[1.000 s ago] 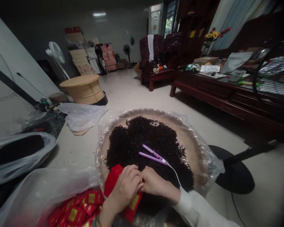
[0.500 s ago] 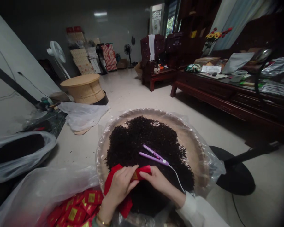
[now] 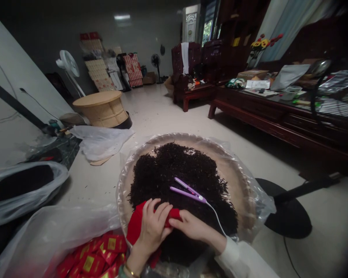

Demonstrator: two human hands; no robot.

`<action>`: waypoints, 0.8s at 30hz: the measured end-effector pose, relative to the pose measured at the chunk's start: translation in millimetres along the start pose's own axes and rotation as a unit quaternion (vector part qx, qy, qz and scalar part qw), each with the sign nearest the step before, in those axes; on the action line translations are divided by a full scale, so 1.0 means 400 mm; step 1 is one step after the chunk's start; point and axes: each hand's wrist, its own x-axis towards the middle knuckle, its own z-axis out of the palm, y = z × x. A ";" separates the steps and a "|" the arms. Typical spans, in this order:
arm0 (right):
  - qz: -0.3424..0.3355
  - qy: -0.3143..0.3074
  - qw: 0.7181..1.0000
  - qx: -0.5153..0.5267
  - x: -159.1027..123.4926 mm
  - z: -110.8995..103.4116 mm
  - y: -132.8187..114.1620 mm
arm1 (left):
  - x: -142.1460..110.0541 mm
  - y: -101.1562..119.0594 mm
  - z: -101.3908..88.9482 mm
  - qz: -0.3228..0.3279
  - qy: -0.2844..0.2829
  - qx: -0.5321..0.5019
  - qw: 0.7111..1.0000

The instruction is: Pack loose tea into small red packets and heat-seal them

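A small red packet (image 3: pixel 174 214) is held between both hands at the near side of a wide round tray (image 3: pixel 243 193). My left hand (image 3: pixel 154 224) is closed over its left part, and my right hand (image 3: pixel 188 224) pinches its right end. Other red packaging (image 3: pixel 135 224) shows beneath and left of my left hand, partly hidden by it. Dark, dry tea leaves (image 3: pixel 176 166) are heaped in the tray. On the heap lies a purple hair straightener (image 3: pixel 191 193), its jaws apart, its white cord running down to the right.
A clear plastic bag (image 3: pixel 75 224) with several red-and-gold packets (image 3: pixel 89 262) stands at lower left. Beyond it sits a lined container (image 3: pixel 26 181) of dark material. A black fan base (image 3: pixel 287 216) stands right of the tray; a low wooden table (image 3: pixel 258 112) is farther off.
My left hand has shifted slightly right and its fingers now cover more of the red packet. My right hand has moved slightly down and left, closer to the left. The hair straightener stays in place.
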 end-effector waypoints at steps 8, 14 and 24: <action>0.039 -0.011 0.989 0.142 0.001 0.000 0.018 | -0.024 0.001 0.026 0.008 -0.009 -0.010 1.000; 0.032 -0.039 0.998 0.029 0.005 -0.006 0.003 | -0.023 0.016 0.041 -0.044 -0.027 0.040 0.998; 0.015 -0.050 0.999 0.012 0.031 -0.015 -0.014 | -0.034 0.008 0.057 -0.115 -0.048 0.009 0.992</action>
